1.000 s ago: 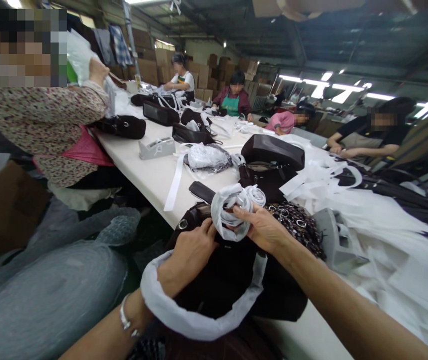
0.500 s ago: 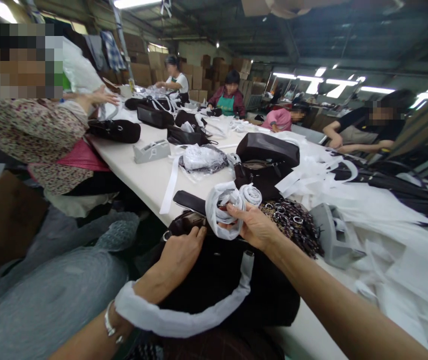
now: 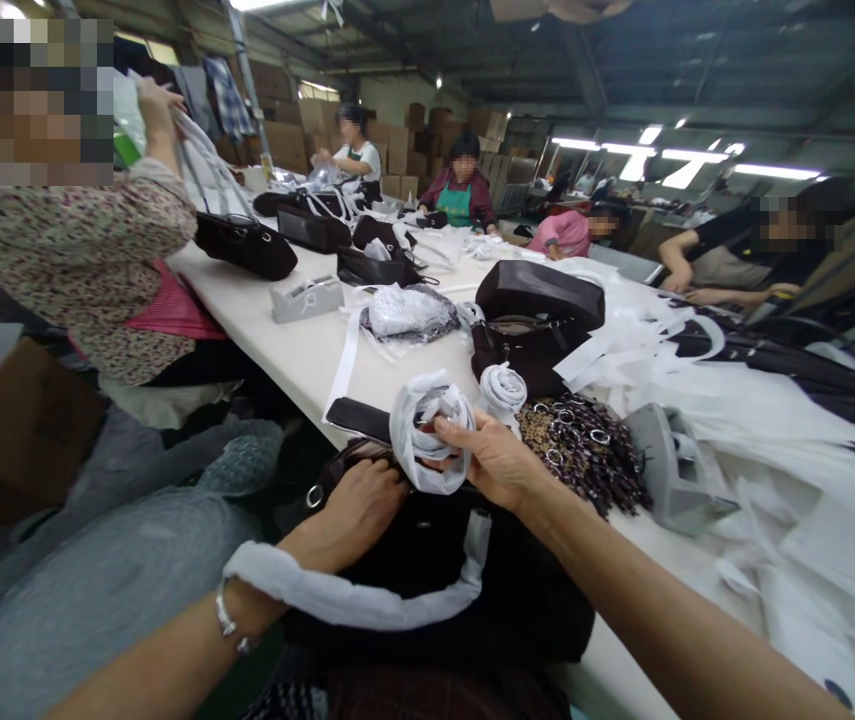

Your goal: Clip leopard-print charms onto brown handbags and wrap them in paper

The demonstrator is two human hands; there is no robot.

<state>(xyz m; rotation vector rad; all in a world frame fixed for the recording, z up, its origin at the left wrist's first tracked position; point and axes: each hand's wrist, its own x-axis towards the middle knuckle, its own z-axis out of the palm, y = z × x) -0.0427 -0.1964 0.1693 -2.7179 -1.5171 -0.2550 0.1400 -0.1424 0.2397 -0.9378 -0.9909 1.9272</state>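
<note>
A black handbag (image 3: 427, 560) leans against the near edge of the table, its zipped top open. One handle (image 3: 367, 600), wrapped in white paper, loops over my left wrist. My left hand (image 3: 363, 505) is closed on the rim of the bag's opening, the fingertips dipping inside and hidden. In my right hand (image 3: 491, 455) is a coiled strap (image 3: 433, 475) wrapped in white, gripped between thumb and fingers just above the opening. A black zip end (image 3: 359, 417) sticks out behind the coil. Another white coil (image 3: 503, 388) lies on the table beyond.
To the right lie a heap of beaded tassels with rings (image 3: 577, 450), a grey tape dispenser (image 3: 671, 465) and white sheets (image 3: 787, 490). More black bags (image 3: 539, 300) stand ahead. A bubble-wrap roll (image 3: 112, 610) fills the lower left. A co-worker (image 3: 74, 260) stands at left, others around the table.
My right hand has moved slightly left and down with the coiled strap. The fingers of my left hand have gone deeper into the bag's opening. The co-worker at left has raised a bag's straps.
</note>
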